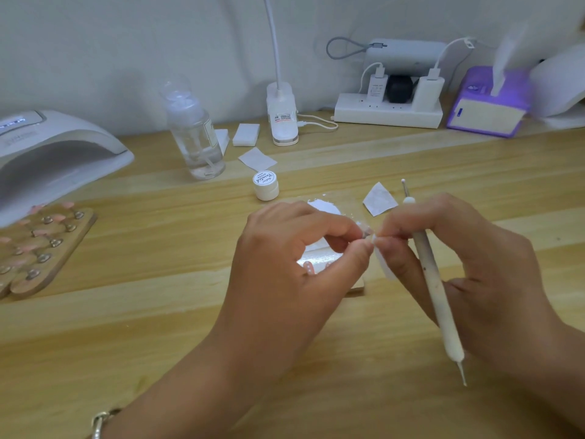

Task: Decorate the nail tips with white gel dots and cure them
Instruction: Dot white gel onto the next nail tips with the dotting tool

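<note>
Pale wood surface (pixel 158 327) runs back to a white wall, and the thing I most need to see is the one I can least make out. Where the two sets of fingertips meet at the middle sits a small pale item (pixel 366 232), too tiny and blurred for me to say whether it is a tip. The left hand (pixel 294 258) covers most of a glossy sheet (pixel 323 256); one pink nail tip (pixel 308 268) with white dots peeks out beneath the palm. A white strip (pixel 384 264) hangs below the right fingertips, partly hidden. At the left edge the curing lamp (pixel 53 153) and a wooden board (pixel 41 248) of pink tips are cut off. Just beyond the hands stands the gel pot (pixel 266 185), lid on; farther back are a pump bottle (pixel 196 131), a power strip (pixel 387 110) and a purple device (pixel 487 103). Left thumb and forefinger are pinched on the small item. The right hand (pixel 468 258) has its fingers curled round the dotting pen (pixel 433 289), which slants across them, ball end far, point near.
</note>
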Demonstrator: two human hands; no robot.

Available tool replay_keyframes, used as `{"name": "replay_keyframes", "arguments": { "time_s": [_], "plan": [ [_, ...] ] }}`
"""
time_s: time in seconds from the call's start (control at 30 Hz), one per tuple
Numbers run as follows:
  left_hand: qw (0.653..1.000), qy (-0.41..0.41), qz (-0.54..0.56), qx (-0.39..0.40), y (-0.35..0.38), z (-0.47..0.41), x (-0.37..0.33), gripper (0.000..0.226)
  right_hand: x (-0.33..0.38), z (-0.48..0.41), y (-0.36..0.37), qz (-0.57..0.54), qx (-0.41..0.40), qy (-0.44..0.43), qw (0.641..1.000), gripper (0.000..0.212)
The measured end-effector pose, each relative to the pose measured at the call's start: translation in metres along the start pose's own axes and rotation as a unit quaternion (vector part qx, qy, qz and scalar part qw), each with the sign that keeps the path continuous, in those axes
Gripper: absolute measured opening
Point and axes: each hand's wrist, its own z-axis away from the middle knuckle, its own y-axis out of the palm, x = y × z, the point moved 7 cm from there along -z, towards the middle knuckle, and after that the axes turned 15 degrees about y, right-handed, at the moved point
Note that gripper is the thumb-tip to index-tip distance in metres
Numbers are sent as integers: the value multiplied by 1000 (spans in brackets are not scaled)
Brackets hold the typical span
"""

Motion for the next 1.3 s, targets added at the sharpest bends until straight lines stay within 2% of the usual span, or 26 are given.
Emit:
{"name": "replay_keyframes", "arguments": {
  "time_s": [0.23,0.6,1.3],
  "plan": [
    [1000,4,-29,4,1,1,-1,1,-1,0,-1,42,-20,-14,999,9],
    [999,10,-40,0,0,1,-2,2,-1,1,0,50,-15,-21,998,6],
    [1000,0,-4,-15,-3,0,-3,5,-2,1,-2,54,-27,-5,998,5]
  ]
}}
